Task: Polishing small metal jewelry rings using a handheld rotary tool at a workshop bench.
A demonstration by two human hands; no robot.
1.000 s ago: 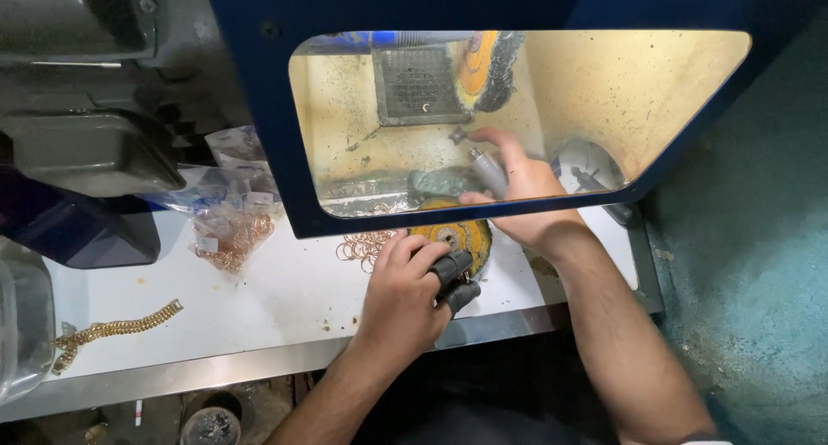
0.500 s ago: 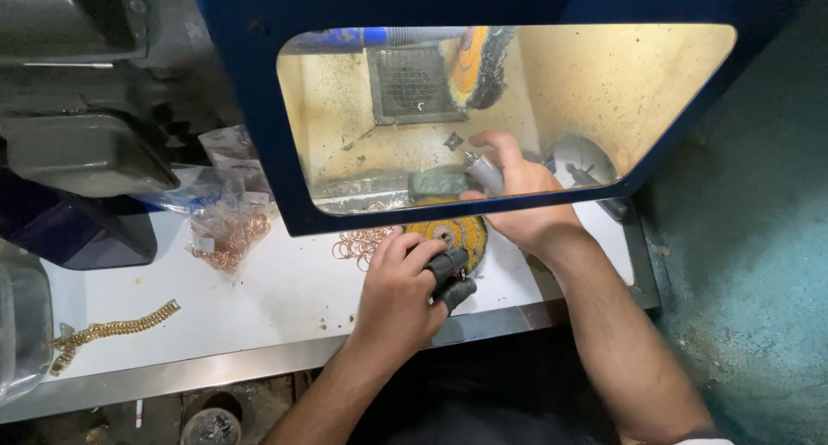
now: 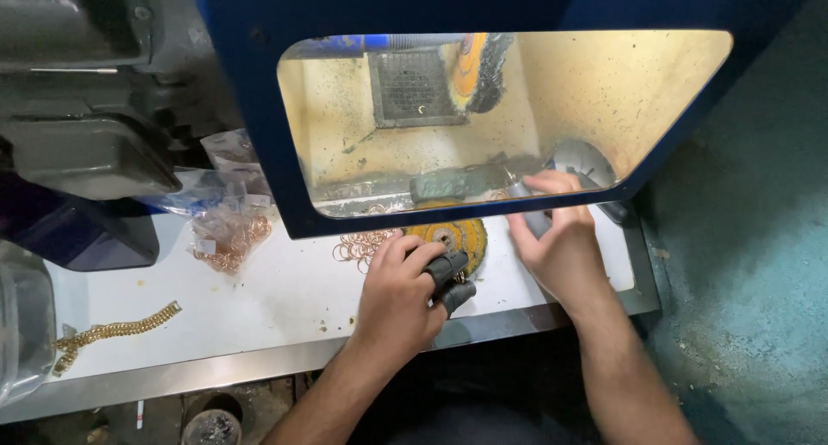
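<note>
Yellow buff (image 3: 448, 236) on the bench, both hands at it, work only begun.
Lay just past the left hand (image 3: 398, 297), fingertips curled together, touching its near edge; right hand (image 3: 556, 242) beside, clamped on a grey tool (image 3: 528, 210); copper rings (image 3: 360, 245) left of the fingers, loose, untouched.

hood (image 3: 259, 109): dark blue; inside wall dusty yellow
round brush (image 3: 448, 236): yellow, dark middle
finger covers (image 3: 450, 281): dark grey
table (image 3: 259, 298): white, grey edge
rings (image 3: 358, 247): coppery pink
chain (image 3: 112, 331): gold
spinning wheel (image 3: 474, 70): orange and black
</note>
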